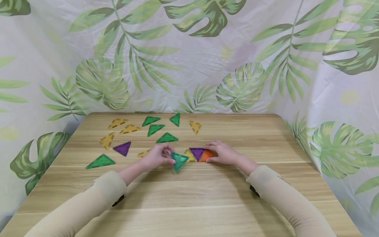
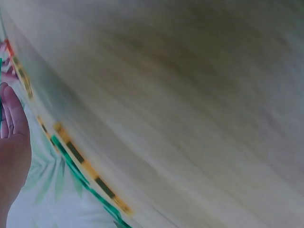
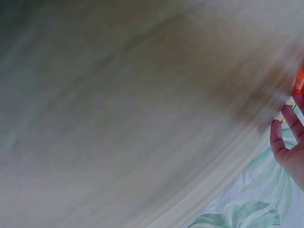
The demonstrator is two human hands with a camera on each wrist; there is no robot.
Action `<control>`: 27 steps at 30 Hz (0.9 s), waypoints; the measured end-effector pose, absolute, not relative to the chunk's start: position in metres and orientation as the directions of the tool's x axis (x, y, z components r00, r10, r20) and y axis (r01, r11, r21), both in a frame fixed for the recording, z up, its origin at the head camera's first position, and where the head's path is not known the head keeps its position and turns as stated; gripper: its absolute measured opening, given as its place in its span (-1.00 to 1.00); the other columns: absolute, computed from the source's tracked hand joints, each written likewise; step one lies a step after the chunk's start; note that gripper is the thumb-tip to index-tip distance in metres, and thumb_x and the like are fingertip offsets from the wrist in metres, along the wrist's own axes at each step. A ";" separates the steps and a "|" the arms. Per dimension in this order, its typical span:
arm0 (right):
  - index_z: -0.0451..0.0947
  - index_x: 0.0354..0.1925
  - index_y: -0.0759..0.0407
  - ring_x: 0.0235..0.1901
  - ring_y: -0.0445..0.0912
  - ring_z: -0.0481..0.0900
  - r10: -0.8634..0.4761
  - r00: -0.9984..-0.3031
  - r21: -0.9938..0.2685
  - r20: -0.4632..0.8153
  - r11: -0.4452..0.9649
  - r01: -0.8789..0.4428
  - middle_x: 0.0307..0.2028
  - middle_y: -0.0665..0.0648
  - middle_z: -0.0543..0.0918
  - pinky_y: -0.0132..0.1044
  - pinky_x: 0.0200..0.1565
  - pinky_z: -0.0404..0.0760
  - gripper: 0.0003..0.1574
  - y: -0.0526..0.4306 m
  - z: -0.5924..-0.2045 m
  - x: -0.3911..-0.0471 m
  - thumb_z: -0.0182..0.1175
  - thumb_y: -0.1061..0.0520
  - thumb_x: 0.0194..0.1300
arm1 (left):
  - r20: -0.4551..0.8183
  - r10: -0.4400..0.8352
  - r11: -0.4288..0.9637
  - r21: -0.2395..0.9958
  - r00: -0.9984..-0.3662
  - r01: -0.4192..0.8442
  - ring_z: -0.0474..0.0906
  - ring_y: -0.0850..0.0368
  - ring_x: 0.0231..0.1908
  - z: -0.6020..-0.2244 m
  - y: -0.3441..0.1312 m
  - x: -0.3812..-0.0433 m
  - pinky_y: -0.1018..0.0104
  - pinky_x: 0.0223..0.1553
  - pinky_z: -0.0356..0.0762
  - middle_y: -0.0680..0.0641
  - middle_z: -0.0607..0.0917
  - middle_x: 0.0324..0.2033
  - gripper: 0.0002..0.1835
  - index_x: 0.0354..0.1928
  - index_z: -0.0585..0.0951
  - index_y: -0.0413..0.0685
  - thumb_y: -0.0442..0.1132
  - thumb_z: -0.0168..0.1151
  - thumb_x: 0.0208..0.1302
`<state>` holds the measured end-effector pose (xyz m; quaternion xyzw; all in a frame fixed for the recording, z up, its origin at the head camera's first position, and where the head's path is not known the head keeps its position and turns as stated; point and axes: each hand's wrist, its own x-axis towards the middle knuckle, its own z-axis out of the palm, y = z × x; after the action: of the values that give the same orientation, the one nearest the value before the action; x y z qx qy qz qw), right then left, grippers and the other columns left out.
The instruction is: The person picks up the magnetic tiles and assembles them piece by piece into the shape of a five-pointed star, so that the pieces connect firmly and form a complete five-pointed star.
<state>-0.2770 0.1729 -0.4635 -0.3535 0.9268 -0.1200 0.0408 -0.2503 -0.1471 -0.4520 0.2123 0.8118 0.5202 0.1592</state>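
Observation:
In the head view my left hand (image 1: 160, 154) pinches a translucent teal-green triangular magnetic tile (image 1: 179, 160) between thumb and fingers, over the table's middle. Just right of it, a yellow triangular tile (image 1: 189, 154), a purple one (image 1: 196, 152) and an orange one (image 1: 206, 155) lie edge to edge in a row. My right hand (image 1: 223, 152) grips the orange tile at the row's right end, thumb on the near side and fingers on the far side. At its edges the wrist views catch part of the left hand (image 2: 15, 118) and the right hand (image 3: 292, 142).
Loose green tiles (image 1: 167, 137) and yellow tiles (image 1: 129, 129) lie at the back left of the wooden table (image 1: 189, 204). A purple tile (image 1: 122, 148) and a larger green tile (image 1: 100, 161) sit farther left. One yellow tile (image 1: 195, 126) lies behind the row. A leaf-print cloth (image 1: 195, 65) hangs behind.

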 end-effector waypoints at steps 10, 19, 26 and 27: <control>0.42 0.25 0.07 0.24 0.09 0.34 -0.662 -0.750 -0.260 0.001 0.724 -0.639 0.22 0.15 0.45 0.05 0.24 0.30 -0.23 0.173 -0.464 -0.278 0.24 -0.26 0.18 | -0.074 0.538 0.424 0.885 -0.840 0.194 0.63 0.11 -0.43 -0.463 -0.128 -0.243 0.31 -0.36 0.63 -0.12 0.63 -0.41 -0.69 -0.18 0.51 -0.30 -0.41 0.38 0.04; 0.42 0.25 0.08 0.25 0.09 0.34 -0.661 -0.750 -0.263 -0.009 0.725 -0.637 0.23 0.16 0.45 0.05 0.25 0.29 -0.23 0.173 -0.462 -0.278 0.24 -0.25 0.18 | 0.050 0.545 0.590 0.686 -0.837 0.425 0.48 0.27 -0.44 -0.462 -0.120 -0.242 0.44 -0.39 0.50 0.06 0.62 -0.47 -0.73 -0.33 0.62 -0.12 -0.20 0.48 -0.07; 0.43 0.25 0.08 0.25 0.09 0.34 -0.663 -0.749 -0.261 -0.006 0.724 -0.638 0.22 0.16 0.45 0.05 0.25 0.29 -0.24 0.173 -0.463 -0.278 0.24 -0.25 0.18 | 0.072 0.547 0.615 0.642 -0.834 0.458 0.47 0.29 -0.46 -0.462 -0.115 -0.241 0.46 -0.41 0.47 0.07 0.63 -0.48 -0.75 -0.37 0.63 -0.11 -0.19 0.49 -0.08; 0.43 0.25 0.08 0.25 0.09 0.34 -0.662 -0.749 -0.261 -0.006 0.724 -0.638 0.22 0.16 0.45 0.04 0.25 0.29 -0.24 0.173 -0.462 -0.278 0.25 -0.25 0.18 | 0.073 0.545 0.619 0.636 -0.835 0.460 0.47 0.30 -0.45 -0.463 -0.114 -0.241 0.47 -0.40 0.47 0.08 0.63 -0.48 -0.76 -0.37 0.63 -0.09 -0.19 0.49 -0.08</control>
<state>-0.2784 0.1728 -0.4625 -0.3507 0.9272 -0.1219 0.0495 -0.2406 -0.1143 -0.4628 0.2802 0.8975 0.3345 0.0636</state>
